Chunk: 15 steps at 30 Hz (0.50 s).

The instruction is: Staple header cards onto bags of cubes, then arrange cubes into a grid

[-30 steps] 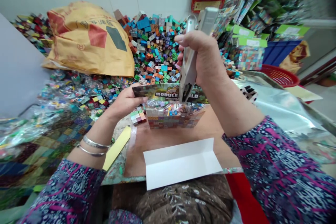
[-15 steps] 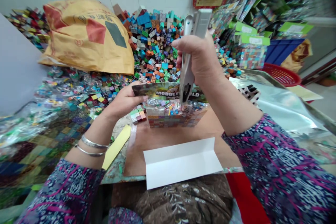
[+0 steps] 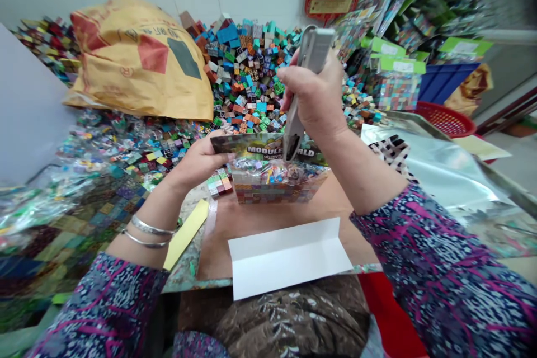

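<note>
My left hand [image 3: 203, 161] pinches the left end of a dark header card [image 3: 264, 150] printed "MODULE WORLD". Below the card hangs a clear bag of toy blocks [image 3: 274, 182], upright over the brown board [image 3: 272, 224]. My right hand [image 3: 321, 92] is wrapped round a grey stapler [image 3: 316, 50], which points downward. The stapler's jaws lie across the middle of the card; the upper handle sits close to the body. A folded white card [image 3: 289, 260] rests at the board's near edge, creased lengthwise.
A large heap of loose coloured blocks [image 3: 251, 72] fills the back, beside a yellow sack [image 3: 138, 61]. Small plastic packets [image 3: 109, 145] spread at the left. A yellow strip [image 3: 187, 235] lies left of the board. At right are clear plastic sheets [image 3: 453, 168] and a red basket [image 3: 447, 118].
The stapler's handle has been squeezed closer to its body, and my right hand has dropped slightly with it. My left hand keeps its hold on the header card.
</note>
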Available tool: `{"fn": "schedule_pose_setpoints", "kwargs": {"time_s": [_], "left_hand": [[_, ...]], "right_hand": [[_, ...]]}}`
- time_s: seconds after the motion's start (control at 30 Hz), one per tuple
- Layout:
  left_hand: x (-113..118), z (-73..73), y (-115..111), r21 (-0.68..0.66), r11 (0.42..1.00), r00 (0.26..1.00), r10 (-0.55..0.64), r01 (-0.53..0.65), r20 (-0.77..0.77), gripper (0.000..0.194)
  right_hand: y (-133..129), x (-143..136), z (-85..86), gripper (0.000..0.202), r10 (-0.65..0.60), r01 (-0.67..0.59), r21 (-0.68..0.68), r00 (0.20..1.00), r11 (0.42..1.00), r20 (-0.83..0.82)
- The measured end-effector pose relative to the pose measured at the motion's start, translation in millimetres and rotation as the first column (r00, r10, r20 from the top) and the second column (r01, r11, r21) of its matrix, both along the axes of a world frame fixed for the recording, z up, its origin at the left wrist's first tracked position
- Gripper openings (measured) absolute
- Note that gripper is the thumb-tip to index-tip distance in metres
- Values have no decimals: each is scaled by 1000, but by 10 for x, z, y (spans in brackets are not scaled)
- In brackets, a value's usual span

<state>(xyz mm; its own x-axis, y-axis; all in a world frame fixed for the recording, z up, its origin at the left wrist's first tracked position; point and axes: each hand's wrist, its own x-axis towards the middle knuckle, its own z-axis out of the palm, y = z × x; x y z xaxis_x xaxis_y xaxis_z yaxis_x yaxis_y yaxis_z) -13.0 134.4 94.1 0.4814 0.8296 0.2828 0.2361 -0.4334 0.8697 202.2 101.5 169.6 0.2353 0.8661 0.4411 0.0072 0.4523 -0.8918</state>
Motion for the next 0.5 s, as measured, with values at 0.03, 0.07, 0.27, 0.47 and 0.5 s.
{"fn": "schedule_pose_setpoints", "kwargs": {"time_s": [0.03, 0.07, 0.27, 0.47, 0.5], "left_hand": [[-3, 2, -3, 4, 1000, 1000, 6, -6, -7, 23], [-8, 4, -5, 8, 1000, 1000, 12, -12, -10, 22], [-27, -6, 19, 15, 1000, 1000, 13, -13, -10, 22], [-72, -29, 36, -31, 999, 998, 20, -22, -59, 31], [-86, -12, 21, -41, 999, 997, 23, -26, -72, 37]], "right_hand": [[-2, 17, -3, 25, 15, -15, 16, 999, 1000, -42], [-4, 41, -8, 24, 44, -42, 23, 995, 999, -86], [-4, 346, -34, 30, 204, -252, -130, 931, 959, -302], [-109, 952, 158, 25, 107, -54, 138, 902, 989, -418], [-153, 1063, 201, 25, 95, -28, 170, 911, 985, -401]]}}
